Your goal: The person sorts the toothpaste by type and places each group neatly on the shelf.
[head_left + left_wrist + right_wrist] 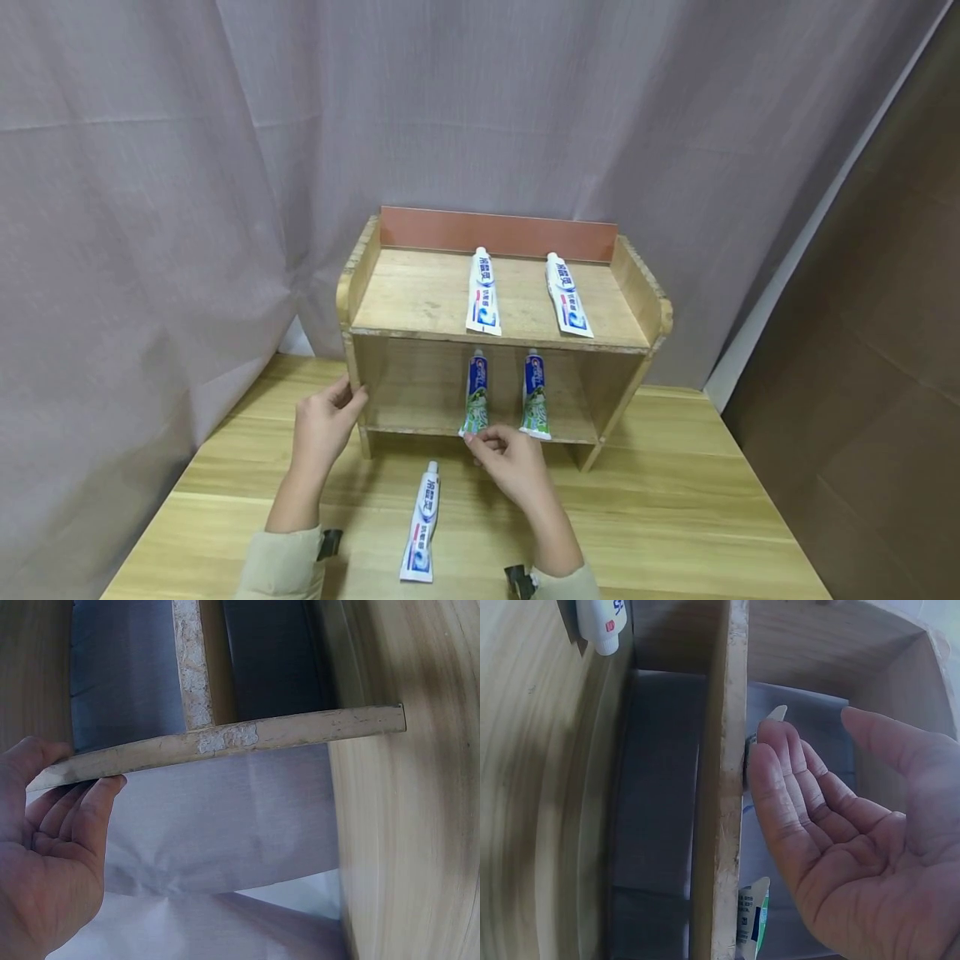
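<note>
My left hand (322, 421) grips the front edge of the wooden shelf's left side panel (300, 729), thumb on one face and fingers on the other. At the lower board, my right hand (513, 462) has its fingertips at the bottom end of the left green-and-blue toothpaste tube (477, 387). In the right wrist view the thumb stands apart from the fingers, which mostly hide that tube. Beside it lies a second green-and-blue toothpaste tube (534, 392). Two white toothpaste tubes, left (483, 292) and right (568, 296), lie on the upper board.
Another white toothpaste tube (422, 521) lies on the wooden table (675, 500) between the forearms, cap toward the shelf. A reddish-brown strip (495, 233) backs the shelf's top. Grey curtain (480, 100) hangs behind, and a brown surface (862, 333) rises at right.
</note>
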Motion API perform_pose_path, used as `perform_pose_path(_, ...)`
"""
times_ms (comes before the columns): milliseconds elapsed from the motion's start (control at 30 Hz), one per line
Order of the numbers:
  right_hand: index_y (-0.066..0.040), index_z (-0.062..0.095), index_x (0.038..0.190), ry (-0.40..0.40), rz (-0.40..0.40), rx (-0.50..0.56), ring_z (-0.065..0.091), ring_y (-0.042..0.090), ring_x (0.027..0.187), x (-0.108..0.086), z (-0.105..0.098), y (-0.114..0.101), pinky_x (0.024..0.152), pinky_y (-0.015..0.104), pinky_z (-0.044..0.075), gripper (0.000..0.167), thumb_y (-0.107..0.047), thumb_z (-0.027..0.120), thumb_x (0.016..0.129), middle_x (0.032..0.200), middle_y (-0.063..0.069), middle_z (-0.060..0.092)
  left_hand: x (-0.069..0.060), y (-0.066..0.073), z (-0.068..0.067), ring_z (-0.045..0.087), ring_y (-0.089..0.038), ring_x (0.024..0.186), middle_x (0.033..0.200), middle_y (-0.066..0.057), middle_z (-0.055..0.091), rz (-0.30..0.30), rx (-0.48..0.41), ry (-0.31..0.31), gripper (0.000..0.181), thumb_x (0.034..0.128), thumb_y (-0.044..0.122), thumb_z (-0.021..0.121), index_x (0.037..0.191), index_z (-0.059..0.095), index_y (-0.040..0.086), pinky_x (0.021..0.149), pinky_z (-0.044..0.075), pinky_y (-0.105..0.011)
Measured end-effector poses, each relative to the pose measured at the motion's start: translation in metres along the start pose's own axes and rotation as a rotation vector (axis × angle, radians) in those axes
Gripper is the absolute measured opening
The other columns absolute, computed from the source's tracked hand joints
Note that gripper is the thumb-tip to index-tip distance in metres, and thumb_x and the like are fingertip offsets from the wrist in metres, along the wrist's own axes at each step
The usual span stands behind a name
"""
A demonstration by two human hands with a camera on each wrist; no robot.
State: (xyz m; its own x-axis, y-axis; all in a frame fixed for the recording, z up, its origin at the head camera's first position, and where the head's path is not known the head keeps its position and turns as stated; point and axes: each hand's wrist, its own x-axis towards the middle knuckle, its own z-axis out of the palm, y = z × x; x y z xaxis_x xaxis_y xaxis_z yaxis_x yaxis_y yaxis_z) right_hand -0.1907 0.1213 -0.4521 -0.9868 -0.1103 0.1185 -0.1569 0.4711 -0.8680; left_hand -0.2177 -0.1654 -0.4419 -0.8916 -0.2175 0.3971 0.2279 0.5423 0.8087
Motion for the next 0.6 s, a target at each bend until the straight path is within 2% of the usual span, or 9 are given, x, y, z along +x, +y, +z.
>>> perform_pose_path(167, -0.009, 0.074, 0.091, 0.013, -0.035, -0.031, 0.065, 0.017, 0.065, -0.0021, 0.0015, 0.0021, 0.055, 0.025, 0.056, 0.03, -0.038, 0.072, 0.092, 0.075, 0.002, 0.071, -0.0006, -0.0007, 0.0, 0.074, -0.033, 0.094, 0.109, -0.02, 0.072, 0.0, -0.002, 0.0, 0.037, 0.0959, 0.023, 0.068, 0.127, 0.068, 0.003, 0.075, 0.063, -0.039)
perform_pose_path(300, -0.012, 0.074, 0.089, 0.013, -0.031, -0.055, 0.062, 0.013, 0.064, -0.0033, 0.0033, 0.0034, 0.056, 0.024, 0.055, 0.028, -0.04, 0.074, 0.091, 0.073, -0.005, 0.067, -0.0006, 0.0, -0.0005, 0.074, -0.034, 0.094, 0.11, -0.02, 0.072, 0.003, -0.007, 0.006, 0.037, 0.0955, 0.022, 0.068, 0.127, 0.068, 0.003, 0.075, 0.062, -0.038)
perform_pose_path(600, -0.011, 0.073, 0.093, -0.068, 0.001, -0.058, 0.062, 0.012, 0.064, -0.0074, 0.0077, 0.0058, 0.057, 0.025, 0.055, 0.032, -0.044, 0.071, 0.092, 0.074, -0.002, 0.069, -0.0004, 0.0007, -0.0001, 0.073, -0.035, 0.095, 0.11, -0.02, 0.071, -0.001, -0.021, 0.013, 0.036, 0.0949, 0.021, 0.069, 0.126, 0.068, 0.003, 0.076, 0.062, -0.039)
